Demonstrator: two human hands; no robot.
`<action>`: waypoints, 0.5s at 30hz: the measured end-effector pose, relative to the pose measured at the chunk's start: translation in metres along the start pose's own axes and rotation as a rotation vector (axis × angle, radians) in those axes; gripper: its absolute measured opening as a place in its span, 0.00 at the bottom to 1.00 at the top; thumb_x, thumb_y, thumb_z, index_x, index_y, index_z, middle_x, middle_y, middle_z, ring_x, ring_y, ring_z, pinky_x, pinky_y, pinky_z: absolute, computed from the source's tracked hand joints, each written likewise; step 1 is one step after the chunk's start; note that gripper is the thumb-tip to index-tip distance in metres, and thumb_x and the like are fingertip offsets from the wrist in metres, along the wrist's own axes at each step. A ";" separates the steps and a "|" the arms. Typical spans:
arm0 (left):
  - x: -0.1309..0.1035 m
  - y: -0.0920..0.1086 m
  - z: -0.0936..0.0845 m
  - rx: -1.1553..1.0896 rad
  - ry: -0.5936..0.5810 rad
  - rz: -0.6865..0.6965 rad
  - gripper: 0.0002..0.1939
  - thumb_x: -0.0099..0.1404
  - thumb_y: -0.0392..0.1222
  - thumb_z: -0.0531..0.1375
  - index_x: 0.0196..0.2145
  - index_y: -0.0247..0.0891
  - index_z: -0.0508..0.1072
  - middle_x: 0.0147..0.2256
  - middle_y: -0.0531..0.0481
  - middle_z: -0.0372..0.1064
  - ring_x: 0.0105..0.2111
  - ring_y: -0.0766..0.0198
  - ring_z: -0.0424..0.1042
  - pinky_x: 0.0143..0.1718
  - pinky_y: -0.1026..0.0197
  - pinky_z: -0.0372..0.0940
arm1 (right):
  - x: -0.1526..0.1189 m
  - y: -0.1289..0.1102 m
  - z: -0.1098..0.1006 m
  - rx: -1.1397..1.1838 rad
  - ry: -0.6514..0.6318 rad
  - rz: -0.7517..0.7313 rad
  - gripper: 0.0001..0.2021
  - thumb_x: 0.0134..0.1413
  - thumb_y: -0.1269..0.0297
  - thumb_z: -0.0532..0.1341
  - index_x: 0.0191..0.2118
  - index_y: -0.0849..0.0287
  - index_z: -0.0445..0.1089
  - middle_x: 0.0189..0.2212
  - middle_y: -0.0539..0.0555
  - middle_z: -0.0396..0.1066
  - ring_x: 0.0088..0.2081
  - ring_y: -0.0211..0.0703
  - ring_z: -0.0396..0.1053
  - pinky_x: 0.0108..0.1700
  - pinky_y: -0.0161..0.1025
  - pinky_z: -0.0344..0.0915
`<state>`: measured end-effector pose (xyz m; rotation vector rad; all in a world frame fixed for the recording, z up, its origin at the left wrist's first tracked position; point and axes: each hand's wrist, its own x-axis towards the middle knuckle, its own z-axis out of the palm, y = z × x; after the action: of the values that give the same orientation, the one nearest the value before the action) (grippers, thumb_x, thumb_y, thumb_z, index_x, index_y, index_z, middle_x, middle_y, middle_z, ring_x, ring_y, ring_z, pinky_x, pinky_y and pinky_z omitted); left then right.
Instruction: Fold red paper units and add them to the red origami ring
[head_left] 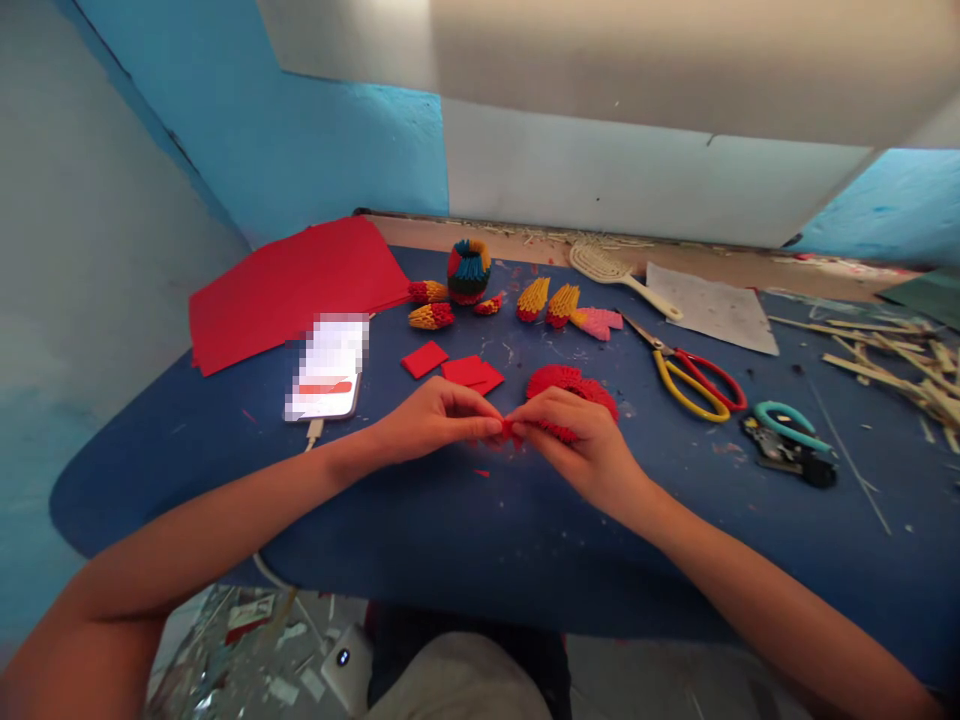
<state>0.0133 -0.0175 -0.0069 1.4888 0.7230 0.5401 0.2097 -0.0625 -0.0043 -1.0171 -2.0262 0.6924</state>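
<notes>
Between both sets of fingertips is a small piece of red paper (508, 428), mostly hidden by the fingers. My left hand (446, 420) pinches its left end, and my right hand (574, 430) pinches the right end. Just behind my right hand lies a ring of folded red paper pieces (559, 380), partly covered by that hand. Several small red paper rectangles (465, 372) lie beyond my left hand. A tiny red scrap (481, 473) rests on the blue table (435, 540) below the hands.
At the back stand a multicoloured folded-paper pot (469, 275) and several yellow-red paper pieces (532, 300). Large red sheets (292, 290) and a plugged-in phone (328, 370) lie left. To the right are scissors (694, 385), pliers (791, 440), a hairbrush (622, 275) and thin wooden sticks (900, 360).
</notes>
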 end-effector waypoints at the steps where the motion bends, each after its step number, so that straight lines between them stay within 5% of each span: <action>1: 0.000 0.000 0.000 0.008 0.002 -0.003 0.05 0.56 0.37 0.62 0.30 0.32 0.76 0.26 0.49 0.75 0.27 0.69 0.74 0.30 0.69 0.67 | 0.000 0.000 0.000 -0.002 -0.002 -0.009 0.06 0.57 0.70 0.57 0.35 0.58 0.71 0.29 0.51 0.70 0.32 0.36 0.67 0.35 0.34 0.64; 15: -0.005 0.003 0.006 0.335 0.218 0.184 0.07 0.56 0.40 0.62 0.28 0.32 0.75 0.24 0.50 0.74 0.23 0.71 0.71 0.24 0.72 0.64 | -0.001 -0.004 0.007 0.010 0.049 0.126 0.05 0.53 0.66 0.60 0.36 0.59 0.70 0.30 0.51 0.73 0.31 0.37 0.70 0.33 0.34 0.65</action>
<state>0.0146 -0.0250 -0.0036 1.8388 0.8831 0.7568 0.2026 -0.0663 -0.0063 -1.1528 -1.9272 0.7350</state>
